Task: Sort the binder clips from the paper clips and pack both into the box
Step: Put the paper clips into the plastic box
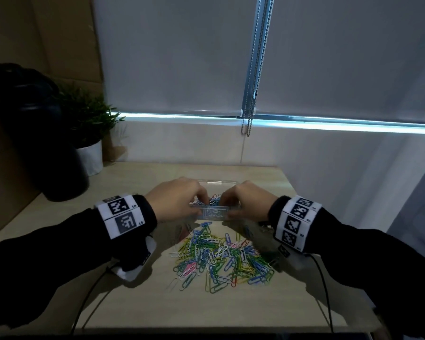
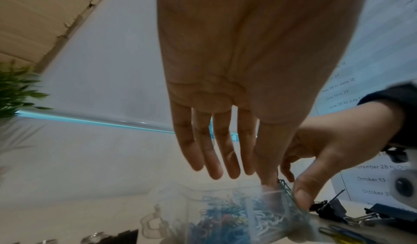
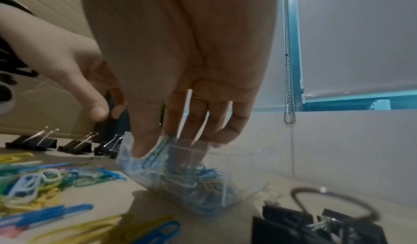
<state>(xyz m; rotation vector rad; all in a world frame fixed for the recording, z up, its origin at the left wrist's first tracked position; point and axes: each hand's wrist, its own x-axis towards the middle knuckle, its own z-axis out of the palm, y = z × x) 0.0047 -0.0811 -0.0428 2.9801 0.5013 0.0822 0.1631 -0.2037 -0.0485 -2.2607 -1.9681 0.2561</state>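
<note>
A clear plastic box (image 1: 214, 213) (image 2: 225, 212) (image 3: 237, 167) stands mid-table with several coloured paper clips inside. My right hand (image 1: 225, 200) (image 3: 158, 146) (image 2: 293, 189) reaches into it, its thumb and fingers pinching a small bunch of blue-green paper clips (image 3: 163, 143) (image 2: 286, 187). My left hand (image 1: 201, 200) (image 2: 248, 174) (image 3: 108, 112) hovers over the box's left end, fingers extended, holding nothing. A loose pile of coloured paper clips (image 1: 221, 258) (image 3: 33, 182) lies in front of the box. Black binder clips (image 3: 74, 146) (image 2: 331, 210) stand on the table on both sides of it.
A potted plant (image 1: 91, 155) and a tall dark bottle (image 1: 42, 143) stand at the back left. A bead chain (image 1: 250, 94) hangs from the window blind behind. One large binder clip (image 3: 315, 226) lies under my right wrist. The table's right edge runs close by my right forearm.
</note>
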